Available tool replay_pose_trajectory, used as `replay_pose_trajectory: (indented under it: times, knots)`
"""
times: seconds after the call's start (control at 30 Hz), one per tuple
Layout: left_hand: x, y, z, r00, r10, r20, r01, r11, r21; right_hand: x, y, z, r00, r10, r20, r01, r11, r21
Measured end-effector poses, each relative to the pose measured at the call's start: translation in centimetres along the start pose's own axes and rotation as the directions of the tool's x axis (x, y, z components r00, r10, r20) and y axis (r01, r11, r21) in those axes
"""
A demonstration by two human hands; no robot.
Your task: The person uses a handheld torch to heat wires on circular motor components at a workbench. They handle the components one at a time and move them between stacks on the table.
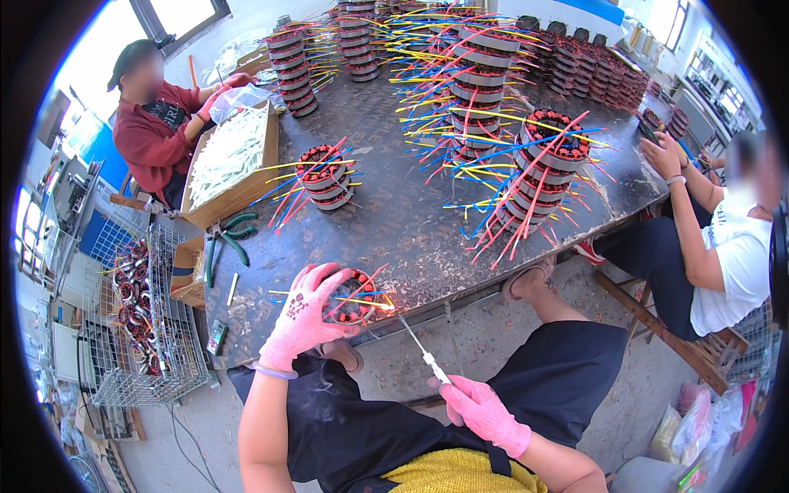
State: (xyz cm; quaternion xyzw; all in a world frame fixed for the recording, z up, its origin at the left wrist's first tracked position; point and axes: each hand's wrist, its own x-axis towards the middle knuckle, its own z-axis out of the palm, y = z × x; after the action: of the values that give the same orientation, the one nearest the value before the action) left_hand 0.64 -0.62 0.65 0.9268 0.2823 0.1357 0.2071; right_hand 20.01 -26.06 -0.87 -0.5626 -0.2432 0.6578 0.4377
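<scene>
My left hand [306,312], in a pink glove, grips a motor stator [355,297] at the table's near edge. Red, blue and yellow wires stick out of the stator to the right. In my gloved right hand [485,411] is a soldering iron [423,352] with a long thin shaft and a white handle, held over my lap. Its tip points up-left at the wire ends, where a bright orange glow shows; whether it touches them I cannot tell. Thin smoke drifts by my left hand. My palm hides part of the stator.
Beyond my hands stand a short stator stack [326,182] and a leaning stack [538,177] with wires jutting out. Green-handled pliers [230,237] and a lighter-like item [217,338] lie left. A carton of white sleeves [271,148] sits before one co-worker; another sits right.
</scene>
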Motion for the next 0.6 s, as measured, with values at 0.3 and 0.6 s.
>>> replay_pose_trajectory:
  times: [0.3, 0.6]
  knots:
    - [0.07, 0.03, 0.01, 1.0, 0.005, 0.003, -0.005, 1.0, 0.01, -0.08, -0.16, 0.02, 1.0, 0.004, -0.002, -0.004, 1.0, -0.019]
    - [-0.03, -0.06, 0.1, 1.0, 0.01, -0.016, -0.01, 1.0, 0.008, -0.06, -0.32, 0.06, 1.0, 0.0, -0.003, 0.0, 1.0, -0.029]
